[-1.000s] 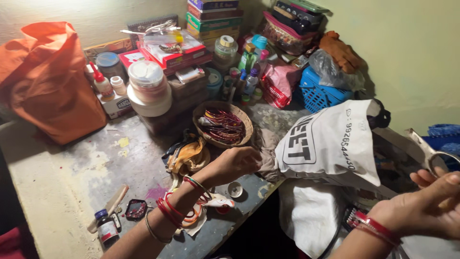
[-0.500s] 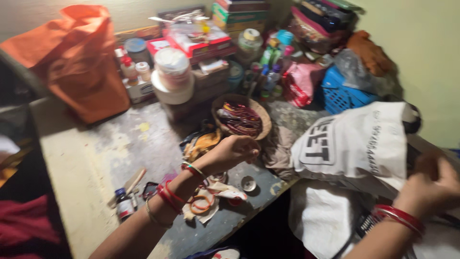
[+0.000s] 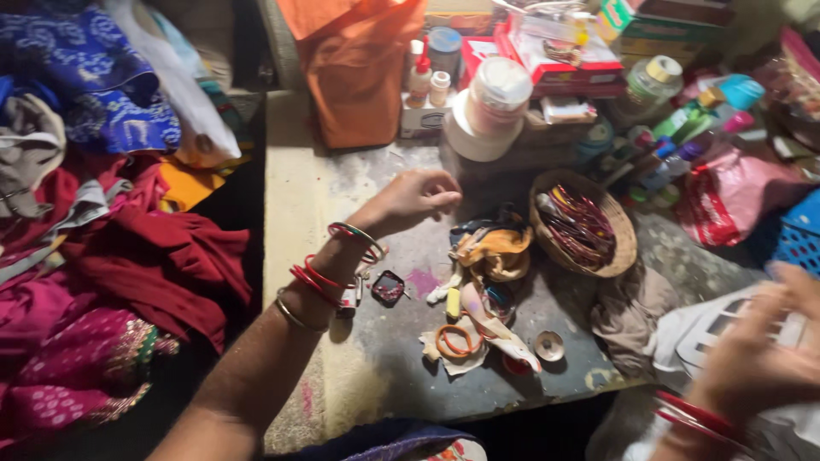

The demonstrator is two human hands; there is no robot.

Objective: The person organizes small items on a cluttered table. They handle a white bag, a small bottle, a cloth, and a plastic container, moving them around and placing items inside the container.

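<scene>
My left hand (image 3: 412, 198) hovers over the worn grey table (image 3: 342, 196), fingers curled in with nothing visible in them. Red and green bangles ring that wrist. Below the wrist lies a small black tray (image 3: 389, 287) with red bits. A crumpled yellow cloth (image 3: 495, 252) and a woven basket of bangles (image 3: 583, 224) sit to the hand's right. My right hand (image 3: 760, 358) is blurred at the lower right, over a white printed bag (image 3: 709, 329); its grip is unclear.
An orange bag (image 3: 359, 68), a white round container (image 3: 491, 107), bottles (image 3: 675, 145) and red boxes (image 3: 555, 55) crowd the back. An orange bangle (image 3: 457, 341) and small metal bowl (image 3: 549, 345) lie near the front edge. Heaped clothes (image 3: 128, 256) fill the left; a blue basket (image 3: 799, 239) stands right.
The view has swung left, bringing the clothes pile into sight. My left hand moved left, away from the woven basket. The metal tool seen earlier in my right hand is no longer visible.
</scene>
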